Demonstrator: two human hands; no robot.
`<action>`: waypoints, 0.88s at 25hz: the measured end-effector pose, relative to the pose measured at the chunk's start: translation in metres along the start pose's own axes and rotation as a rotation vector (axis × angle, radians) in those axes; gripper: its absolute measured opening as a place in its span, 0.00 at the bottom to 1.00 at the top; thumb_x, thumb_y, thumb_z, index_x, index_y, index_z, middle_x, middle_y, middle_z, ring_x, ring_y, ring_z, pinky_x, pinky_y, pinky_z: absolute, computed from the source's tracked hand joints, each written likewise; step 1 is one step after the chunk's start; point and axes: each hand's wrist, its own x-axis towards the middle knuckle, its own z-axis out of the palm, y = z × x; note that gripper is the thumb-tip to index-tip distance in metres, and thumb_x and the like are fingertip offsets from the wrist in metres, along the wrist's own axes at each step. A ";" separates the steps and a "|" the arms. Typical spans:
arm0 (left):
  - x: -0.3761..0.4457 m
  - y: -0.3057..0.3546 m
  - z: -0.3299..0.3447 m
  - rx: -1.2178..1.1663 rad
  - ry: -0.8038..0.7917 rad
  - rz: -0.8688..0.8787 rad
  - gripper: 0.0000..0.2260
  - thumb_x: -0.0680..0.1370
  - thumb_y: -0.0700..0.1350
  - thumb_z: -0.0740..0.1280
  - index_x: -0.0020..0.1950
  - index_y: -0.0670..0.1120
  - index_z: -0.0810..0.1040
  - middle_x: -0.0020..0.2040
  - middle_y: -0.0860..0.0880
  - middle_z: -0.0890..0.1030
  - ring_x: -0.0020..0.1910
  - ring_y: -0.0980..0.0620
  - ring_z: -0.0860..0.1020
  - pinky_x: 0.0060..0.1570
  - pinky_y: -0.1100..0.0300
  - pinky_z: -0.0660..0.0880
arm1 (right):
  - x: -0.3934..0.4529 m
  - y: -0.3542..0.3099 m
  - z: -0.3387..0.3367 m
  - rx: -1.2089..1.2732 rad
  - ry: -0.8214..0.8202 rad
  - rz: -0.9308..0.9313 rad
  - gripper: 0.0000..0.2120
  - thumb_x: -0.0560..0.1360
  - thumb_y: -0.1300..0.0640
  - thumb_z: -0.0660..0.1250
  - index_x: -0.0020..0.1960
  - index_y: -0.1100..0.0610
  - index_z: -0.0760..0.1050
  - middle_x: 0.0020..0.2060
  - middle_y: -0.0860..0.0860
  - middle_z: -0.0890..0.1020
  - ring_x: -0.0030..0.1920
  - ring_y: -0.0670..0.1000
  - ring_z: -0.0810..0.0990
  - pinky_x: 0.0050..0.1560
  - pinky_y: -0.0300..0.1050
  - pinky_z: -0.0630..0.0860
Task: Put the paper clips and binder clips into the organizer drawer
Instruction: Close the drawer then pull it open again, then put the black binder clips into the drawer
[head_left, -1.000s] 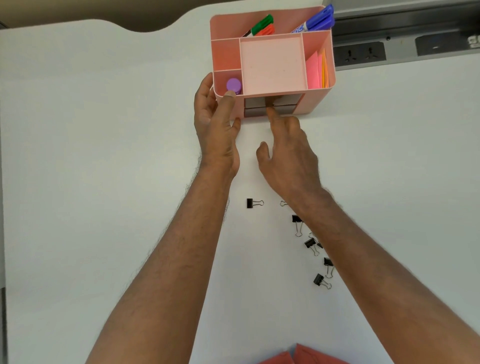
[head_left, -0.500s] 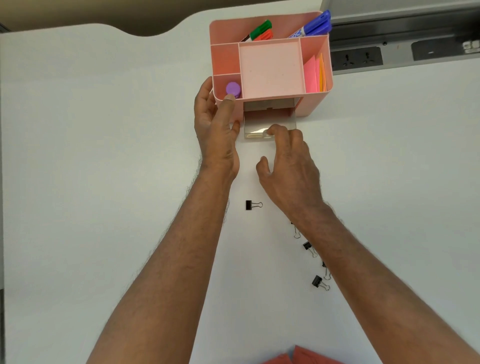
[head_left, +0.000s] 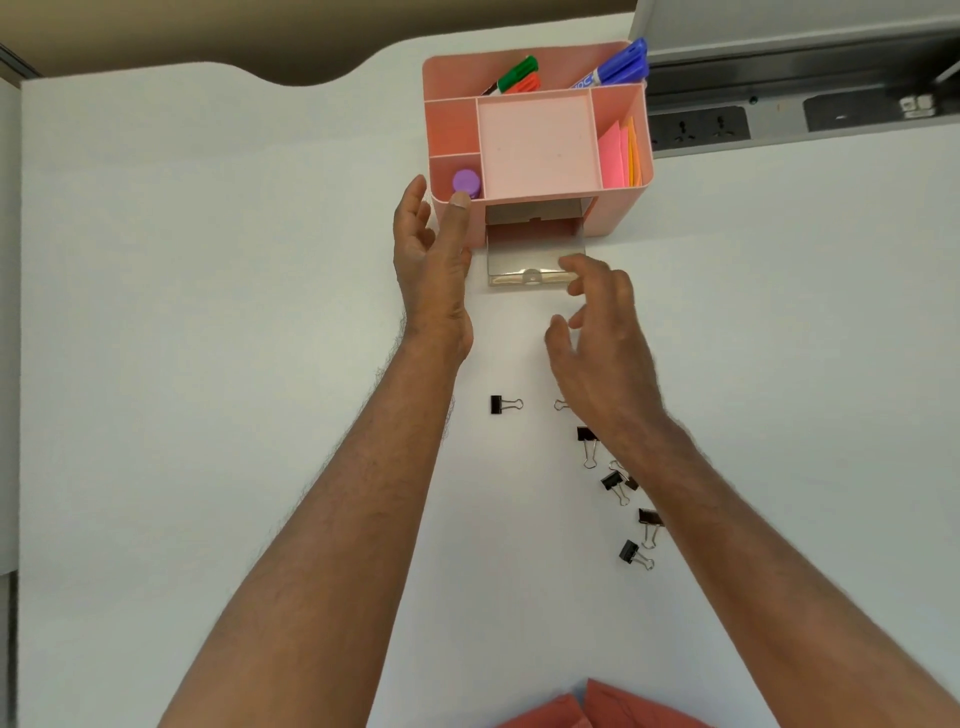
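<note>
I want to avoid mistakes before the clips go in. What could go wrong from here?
1. The drawer is pulled far out of the pink organizer; a push down on its front might tip it or pull it free.
2. Several binder clips lie under the right forearm, so it could sweep them away.
3. The paper clip near the right hand is pale and easy to miss.

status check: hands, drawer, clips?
Left hand open, braced on organizer. Right hand open, empty, just off drawer. Drawer pulled out, nothing visible inside. Binder clips on table; path clear.
</note>
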 end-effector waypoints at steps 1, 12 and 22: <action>-0.002 -0.004 -0.006 0.014 0.002 -0.012 0.32 0.74 0.58 0.73 0.76 0.53 0.67 0.73 0.51 0.72 0.72 0.51 0.71 0.67 0.48 0.76 | -0.006 0.006 -0.007 0.019 0.021 0.019 0.24 0.79 0.61 0.64 0.72 0.44 0.65 0.61 0.43 0.70 0.55 0.45 0.76 0.46 0.45 0.77; -0.112 -0.067 -0.088 0.898 -0.354 0.354 0.24 0.77 0.43 0.73 0.72 0.49 0.73 0.58 0.52 0.73 0.51 0.56 0.74 0.53 0.68 0.73 | -0.085 0.052 -0.032 -0.263 -0.210 -0.003 0.28 0.79 0.51 0.68 0.77 0.50 0.64 0.71 0.46 0.69 0.69 0.51 0.66 0.60 0.46 0.72; -0.137 -0.075 -0.077 1.139 -0.290 0.389 0.06 0.77 0.35 0.68 0.52 0.44 0.79 0.50 0.49 0.75 0.48 0.49 0.74 0.48 0.59 0.72 | -0.054 0.033 -0.012 -0.531 -0.135 -0.021 0.11 0.81 0.53 0.64 0.62 0.53 0.76 0.58 0.50 0.77 0.59 0.54 0.74 0.48 0.50 0.74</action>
